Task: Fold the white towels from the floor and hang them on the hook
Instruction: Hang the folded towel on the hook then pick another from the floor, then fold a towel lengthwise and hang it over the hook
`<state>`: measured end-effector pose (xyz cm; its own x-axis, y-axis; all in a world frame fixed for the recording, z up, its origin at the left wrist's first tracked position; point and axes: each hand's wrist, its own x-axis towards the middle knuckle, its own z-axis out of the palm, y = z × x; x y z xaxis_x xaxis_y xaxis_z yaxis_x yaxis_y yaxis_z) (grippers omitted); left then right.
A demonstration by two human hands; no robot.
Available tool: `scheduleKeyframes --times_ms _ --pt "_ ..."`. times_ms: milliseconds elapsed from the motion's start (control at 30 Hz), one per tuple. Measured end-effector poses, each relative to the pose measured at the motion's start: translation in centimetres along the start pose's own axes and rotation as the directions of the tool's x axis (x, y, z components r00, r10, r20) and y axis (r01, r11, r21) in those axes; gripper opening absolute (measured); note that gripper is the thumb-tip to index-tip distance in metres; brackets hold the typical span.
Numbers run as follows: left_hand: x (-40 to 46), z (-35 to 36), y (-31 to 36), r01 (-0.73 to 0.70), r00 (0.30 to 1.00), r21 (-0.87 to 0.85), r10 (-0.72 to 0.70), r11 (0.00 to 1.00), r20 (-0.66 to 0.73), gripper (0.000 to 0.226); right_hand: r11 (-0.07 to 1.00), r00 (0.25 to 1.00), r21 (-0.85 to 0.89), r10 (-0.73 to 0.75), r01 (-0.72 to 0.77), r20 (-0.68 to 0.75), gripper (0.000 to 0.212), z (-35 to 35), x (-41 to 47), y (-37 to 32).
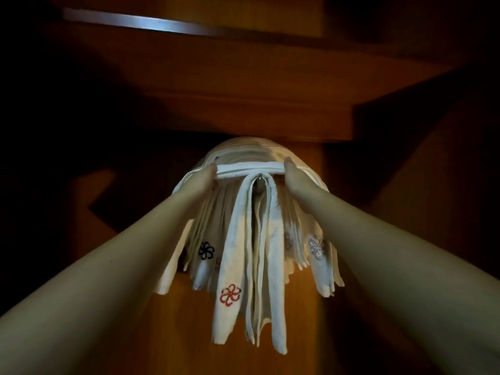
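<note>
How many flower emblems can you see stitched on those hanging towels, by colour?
Red flower: 1
Dark blue or black flower: 1
Grey flower: 1
Faint, colour unclear: 1
Total: 4 visible; other towels on the hook may hide more.

A metal hook [259, 177] sits at the middle of the view, on a wooden panel [297, 320]. Many folded towels [205, 239] hang from it in a bunch, spreading left and right below it. The front towel [238, 255] hangs over the hook, its two ends dropping lowest. The left hand [201, 180] grips the towel's top fold left of the hook; the right hand [293, 177] grips it just right. A wooden ledge [216, 104] juts out above the bunch.
</note>
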<state>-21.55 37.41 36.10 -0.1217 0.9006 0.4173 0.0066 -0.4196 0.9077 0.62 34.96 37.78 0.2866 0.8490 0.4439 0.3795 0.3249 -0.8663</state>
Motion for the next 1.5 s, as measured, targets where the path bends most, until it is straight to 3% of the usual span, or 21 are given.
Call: scheduleKeyframes --times_ms 200,300,467,533,600,667,767,867,1033,1133,1300,1500 --pt "-1.1 2.0 -0.9 -0.020 0.997 -0.027 0.022 0.999 0.074 0.027 0.997 0.997 0.002 0.078 -0.078 -0.027 0.071 -1.3 -0.4 2.7" --pt "-2.4 1.8 -2.4 0.010 0.996 -0.089 -0.002 0.996 0.091 0.039 0.992 0.992 0.006 0.127 -0.127 -0.008 0.074 -0.9 -1.9 3.9" --pt "-6.6 0.2 -6.0 0.054 0.998 -0.165 -0.057 0.985 -0.016 0.044 0.977 0.977 0.009 0.211 -0.211 -0.008 0.093 -1.4 -5.5 7.0" --pt "-8.6 0.0 -7.4 0.133 0.989 -0.176 -0.141 0.975 -0.037 0.062 0.973 0.973 -0.036 0.230 -0.229 0.016 0.096 -1.9 -7.7 8.3" --pt "-10.8 0.0 -8.6 0.234 0.970 -0.082 -0.238 0.969 -0.048 0.084 0.974 0.972 -0.118 0.208 -0.195 0.108 0.099 -2.4 -10.5 9.4" --pt "-13.0 -0.1 -9.9 0.289 0.957 0.127 -0.284 0.949 -0.055 0.091 0.970 0.969 -0.176 0.197 -0.170 0.151 0.094 -2.6 -12.6 10.9" --pt "-17.7 -0.1 -10.7 0.272 0.958 0.301 -0.287 0.914 0.004 0.084 0.932 0.947 -0.282 0.278 -0.226 0.159 0.079 -3.9 -16.4 12.8" --pt "-21.9 0.3 -11.3 0.305 0.940 0.306 -0.337 0.902 0.056 0.071 0.870 0.910 -0.432 0.356 -0.240 0.212 0.071 -6.3 -20.5 13.7" --pt "-30.6 3.1 -11.7 0.213 0.900 0.448 -0.353 0.868 0.256 0.045 0.848 0.886 -0.510 0.341 -0.145 0.315 0.053 -11.5 -27.8 14.6" --pt "-35.8 5.8 -12.0 0.171 0.859 0.479 -0.368 0.861 0.355 0.048 0.842 0.895 -0.512 0.348 -0.167 0.280 0.053 -15.2 -32.5 16.7" --pt "-44.0 10.6 -13.3 -0.050 0.747 0.535 -0.324 0.843 0.581 0.035 0.801 0.896 -0.585 0.347 -0.129 0.276 0.053 -21.9 -40.1 21.2" --pt "-51.6 19.0 -17.2 -0.306 0.579 0.536 -0.293 0.787 0.761 0.041 0.717 0.879 -0.660 0.442 -0.225 0.180 0.048 -30.3 -49.6 27.5"
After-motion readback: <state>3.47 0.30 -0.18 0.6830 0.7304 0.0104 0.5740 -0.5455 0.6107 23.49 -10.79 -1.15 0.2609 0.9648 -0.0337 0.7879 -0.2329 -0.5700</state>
